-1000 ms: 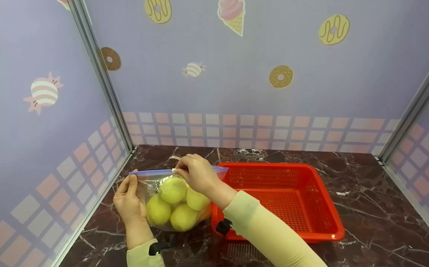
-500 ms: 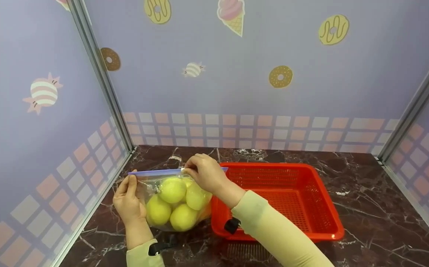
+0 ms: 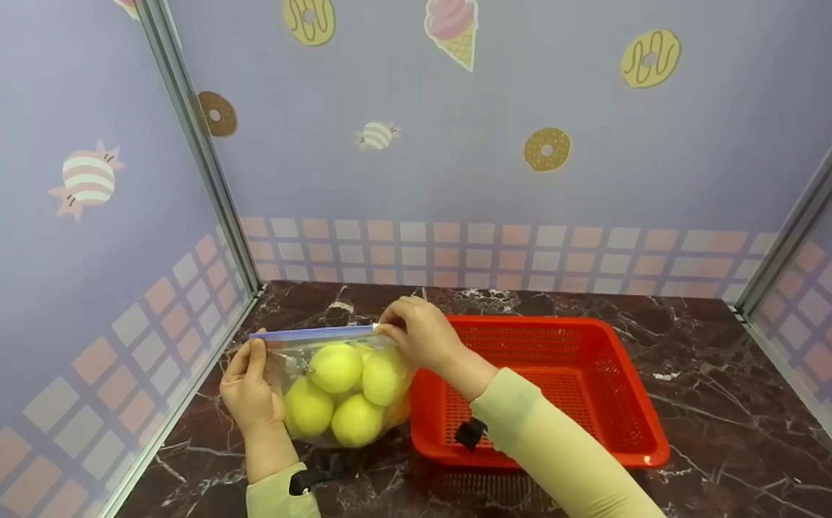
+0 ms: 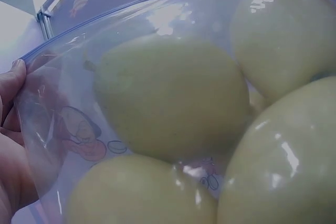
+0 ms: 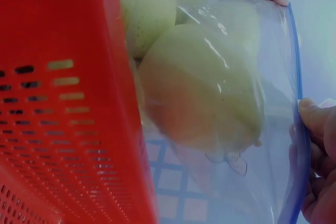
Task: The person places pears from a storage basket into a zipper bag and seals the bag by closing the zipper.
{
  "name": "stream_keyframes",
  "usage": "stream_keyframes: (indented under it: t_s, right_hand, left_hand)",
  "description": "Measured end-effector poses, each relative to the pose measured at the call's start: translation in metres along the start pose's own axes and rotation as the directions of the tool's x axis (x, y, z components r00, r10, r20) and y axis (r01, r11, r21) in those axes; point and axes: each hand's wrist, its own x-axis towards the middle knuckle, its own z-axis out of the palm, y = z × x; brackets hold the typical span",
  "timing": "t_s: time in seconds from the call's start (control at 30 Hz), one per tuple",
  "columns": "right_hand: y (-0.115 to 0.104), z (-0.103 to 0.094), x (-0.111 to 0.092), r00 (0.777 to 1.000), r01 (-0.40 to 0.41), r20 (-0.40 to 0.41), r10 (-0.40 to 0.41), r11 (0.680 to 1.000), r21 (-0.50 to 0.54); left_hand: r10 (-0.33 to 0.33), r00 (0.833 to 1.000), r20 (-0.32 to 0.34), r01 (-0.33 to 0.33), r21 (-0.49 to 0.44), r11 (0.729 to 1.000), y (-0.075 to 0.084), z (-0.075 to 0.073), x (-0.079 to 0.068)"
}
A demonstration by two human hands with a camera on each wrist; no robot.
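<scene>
A clear zip bag (image 3: 279, 360) with a blue zip strip (image 3: 315, 334) along its top holds several round yellow-green fruits (image 3: 335, 368). One fruit (image 4: 168, 98) shows a short stem in the left wrist view. My left hand (image 3: 250, 388) pinches the bag's top left corner between thumb and fingers. At the strip's right part, my right hand (image 3: 423, 334) pinches the small white slider (image 3: 377, 328), which its fingertips partly cover. In the right wrist view, the right thumb (image 5: 315, 116) presses on the strip.
A red plastic basket (image 3: 631, 403) with slotted walls stands right beside the bag, under the right forearm. Both are on a dark marbled table (image 3: 718, 374). Patterned wall panels (image 3: 502, 187) enclose the back and sides.
My right hand has slid rightward along the zip strip with the slider, toward the bag's right end. The left hand has stayed at its corner.
</scene>
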Motion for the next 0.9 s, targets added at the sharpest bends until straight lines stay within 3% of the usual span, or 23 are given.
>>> stream_keyframes:
  t_s: [0.67, 0.9]
  right_hand:
    - [0.026, -0.013, -0.012, 0.999, -0.012, -0.034, 0.013, 0.999, 0.036]
    - [0.035, -0.017, -0.015, 0.999, -0.046, -0.022, 0.047, 0.997, 0.057]
  left_hand:
    - [0.017, 0.999, 0.028, -0.016, -0.012, 1.000, -0.001, 0.000, -0.001]
    - [0.015, 1.000, 0.003, -0.015, -0.015, 1.000, -0.001, 0.000, 0.000]
